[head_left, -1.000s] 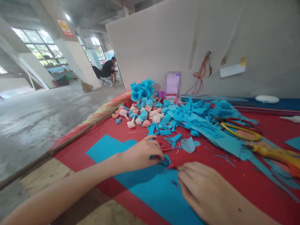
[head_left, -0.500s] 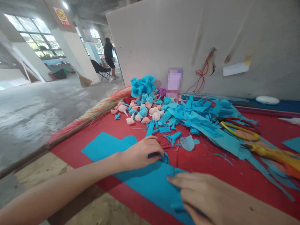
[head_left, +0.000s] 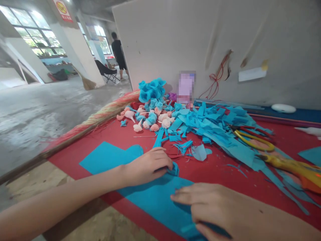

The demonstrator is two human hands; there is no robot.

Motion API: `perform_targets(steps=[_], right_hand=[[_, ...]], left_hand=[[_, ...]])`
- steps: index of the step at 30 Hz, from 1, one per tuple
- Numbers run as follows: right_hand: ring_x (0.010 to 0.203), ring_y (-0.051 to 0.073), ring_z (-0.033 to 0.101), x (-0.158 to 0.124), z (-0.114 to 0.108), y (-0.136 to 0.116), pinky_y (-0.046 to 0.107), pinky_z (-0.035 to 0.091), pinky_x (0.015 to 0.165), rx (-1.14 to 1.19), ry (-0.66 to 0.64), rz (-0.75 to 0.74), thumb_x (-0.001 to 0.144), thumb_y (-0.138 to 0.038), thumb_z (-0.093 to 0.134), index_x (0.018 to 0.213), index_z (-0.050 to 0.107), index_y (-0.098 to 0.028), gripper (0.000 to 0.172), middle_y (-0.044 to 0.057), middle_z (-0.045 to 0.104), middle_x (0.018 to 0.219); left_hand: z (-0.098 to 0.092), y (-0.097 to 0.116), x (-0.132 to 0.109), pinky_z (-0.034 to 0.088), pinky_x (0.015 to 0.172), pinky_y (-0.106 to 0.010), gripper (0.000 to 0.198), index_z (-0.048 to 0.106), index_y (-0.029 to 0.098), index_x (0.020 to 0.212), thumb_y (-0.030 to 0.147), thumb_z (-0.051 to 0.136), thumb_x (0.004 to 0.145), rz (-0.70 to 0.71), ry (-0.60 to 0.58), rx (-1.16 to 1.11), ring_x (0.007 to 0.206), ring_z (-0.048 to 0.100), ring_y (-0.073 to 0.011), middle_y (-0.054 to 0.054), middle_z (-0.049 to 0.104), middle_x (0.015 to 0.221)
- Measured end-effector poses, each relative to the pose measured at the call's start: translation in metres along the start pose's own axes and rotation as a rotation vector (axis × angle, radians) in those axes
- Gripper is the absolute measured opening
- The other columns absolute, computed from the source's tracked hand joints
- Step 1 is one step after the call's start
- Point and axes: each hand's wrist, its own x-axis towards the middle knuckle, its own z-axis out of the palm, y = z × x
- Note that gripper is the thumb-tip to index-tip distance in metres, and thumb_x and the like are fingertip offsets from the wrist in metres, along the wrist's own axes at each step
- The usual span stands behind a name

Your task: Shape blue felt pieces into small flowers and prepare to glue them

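A long sheet of blue crepe paper (head_left: 152, 197) lies across the red tabletop. My left hand (head_left: 152, 165) rests over its far edge, fingers curled down on a curved, folded bit of that edge. My right hand (head_left: 210, 207) lies low over the sheet's right part. Its index finger reaches along the paper, while the thumb and other fingers close round a narrow blue paper strip (head_left: 188, 228) that pokes out at the left. Part of the strip is hidden by this hand. To the left, the sheet ends in a square corner and a rounded bump.
Behind my hands lie pink and blue paper flowers (head_left: 151, 118) and a heap of blue paper scraps (head_left: 213, 120). Yellow-handled scissors (head_left: 260, 144) and a yellow glue gun (head_left: 288, 165) lie at right. A rope-like bundle (head_left: 107, 113) borders the table. A person (head_left: 117, 53) stands far back.
My right hand has slid a little left and nearer over the paper. The left hand stays on the far edge. The view has shifted slightly, and the distant person has turned.
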Motion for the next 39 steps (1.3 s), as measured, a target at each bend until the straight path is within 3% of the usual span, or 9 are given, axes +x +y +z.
perform_targets(steps=[3,8,18,33,37,39], right_hand=[[0.097,0.009,0.054,-0.003,0.007,0.008,0.017,0.043,0.087,-0.035,-0.054,0.081,0.082,-0.010,0.033,0.089,0.062,-0.024,0.033,-0.006,0.059,0.105],[0.088,0.018,0.058,-0.001,0.014,0.025,0.026,0.049,0.076,-0.182,-0.015,0.194,0.082,-0.021,0.042,0.084,0.063,-0.019,0.021,0.006,0.063,0.093],[0.083,0.019,0.058,-0.002,0.044,0.015,0.029,0.048,0.073,-0.321,0.088,0.230,0.083,-0.025,0.040,0.081,0.063,-0.018,0.023,0.007,0.063,0.084],[0.078,0.020,0.059,0.001,0.031,0.010,0.031,0.048,0.071,-0.506,0.226,0.197,0.081,-0.013,0.032,0.080,0.062,-0.015,0.031,0.009,0.064,0.084],[0.090,0.016,0.057,0.003,0.033,-0.004,0.026,0.046,0.078,-0.415,0.221,0.108,0.079,-0.007,0.027,0.080,0.063,-0.016,0.037,0.005,0.062,0.098],[0.090,0.014,0.057,0.001,0.037,-0.006,0.024,0.046,0.077,-0.385,0.229,0.137,0.076,-0.005,0.029,0.081,0.063,-0.017,0.036,0.003,0.063,0.098]], left_hand=[[-0.001,0.001,-0.004,0.033,0.094,-0.031,0.014,0.053,0.015,0.089,0.011,0.040,0.084,0.016,-0.013,0.029,0.090,0.050,-0.0135,-0.004,0.063,0.092],[-0.003,0.001,-0.006,0.033,0.094,-0.030,0.014,0.052,0.016,0.089,0.012,0.039,0.085,0.017,-0.023,0.055,0.089,0.050,-0.0134,-0.003,0.063,0.094],[-0.003,0.002,-0.006,0.032,0.095,-0.030,0.013,0.051,0.016,0.087,0.010,0.039,0.084,0.031,-0.034,0.077,0.090,0.051,-0.0131,-0.003,0.063,0.095],[-0.001,-0.001,-0.008,0.030,0.097,-0.031,0.013,0.050,0.015,0.086,0.011,0.038,0.084,0.033,-0.033,0.069,0.092,0.051,-0.0130,-0.003,0.062,0.098],[-0.001,0.000,-0.008,0.030,0.098,-0.032,0.014,0.051,0.016,0.087,0.010,0.038,0.084,0.027,-0.029,0.052,0.092,0.050,-0.0129,-0.002,0.062,0.097],[-0.002,0.000,-0.008,0.031,0.097,-0.032,0.014,0.051,0.016,0.086,0.010,0.038,0.084,0.022,-0.023,0.037,0.092,0.050,-0.0128,-0.002,0.062,0.096]])
